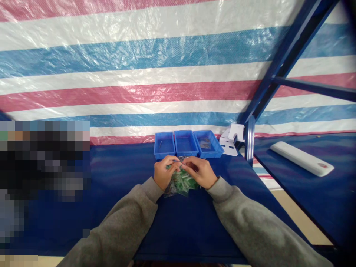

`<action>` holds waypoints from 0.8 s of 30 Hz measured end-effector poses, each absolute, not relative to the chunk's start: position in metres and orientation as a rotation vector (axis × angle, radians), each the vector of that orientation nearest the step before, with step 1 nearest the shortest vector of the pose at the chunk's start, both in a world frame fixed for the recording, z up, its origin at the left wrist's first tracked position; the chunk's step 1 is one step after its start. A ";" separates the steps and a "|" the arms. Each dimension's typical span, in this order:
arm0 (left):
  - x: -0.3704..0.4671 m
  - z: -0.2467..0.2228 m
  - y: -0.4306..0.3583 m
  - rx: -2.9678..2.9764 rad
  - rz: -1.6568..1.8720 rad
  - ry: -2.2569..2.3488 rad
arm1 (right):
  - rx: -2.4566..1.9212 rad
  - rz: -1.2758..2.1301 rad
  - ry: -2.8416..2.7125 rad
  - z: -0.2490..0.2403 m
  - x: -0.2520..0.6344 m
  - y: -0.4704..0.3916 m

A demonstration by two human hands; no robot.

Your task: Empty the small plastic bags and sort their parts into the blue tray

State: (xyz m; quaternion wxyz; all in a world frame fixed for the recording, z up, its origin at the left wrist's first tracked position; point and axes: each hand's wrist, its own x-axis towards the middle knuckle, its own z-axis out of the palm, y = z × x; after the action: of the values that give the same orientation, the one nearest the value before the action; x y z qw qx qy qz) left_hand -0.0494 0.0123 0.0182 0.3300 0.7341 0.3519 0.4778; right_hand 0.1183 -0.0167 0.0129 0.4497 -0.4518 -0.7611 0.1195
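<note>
My left hand (165, 172) and my right hand (201, 172) meet fingertip to fingertip over a pile of small clear and green plastic packets (183, 182) on the blue table. Both are closed in a pinch around something small, too tiny to make out. Just beyond them three blue trays stand side by side: the left tray (164, 154) holds a thin dark item, the middle tray (187, 153) shows a bare bottom, and the right tray (213, 155) has a few small clear packets in it.
White cut-out sheets (229, 147) lean by a blue metal post (249, 142) right of the trays. A long white device (302, 157) lies on the neighbouring table. Striped sheeting (139, 89) hangs behind. The left side is pixelated.
</note>
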 end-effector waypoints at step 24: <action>-0.050 0.025 0.011 2.108 1.370 0.883 | -1.145 0.161 -1.891 0.008 0.121 -0.012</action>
State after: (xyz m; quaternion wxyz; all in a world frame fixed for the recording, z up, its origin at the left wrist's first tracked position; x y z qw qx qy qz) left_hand -0.0501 0.0106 0.0250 0.2362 0.7688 0.3219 0.4996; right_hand 0.1208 -0.0123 0.0083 0.4465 -0.4622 -0.7634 0.0650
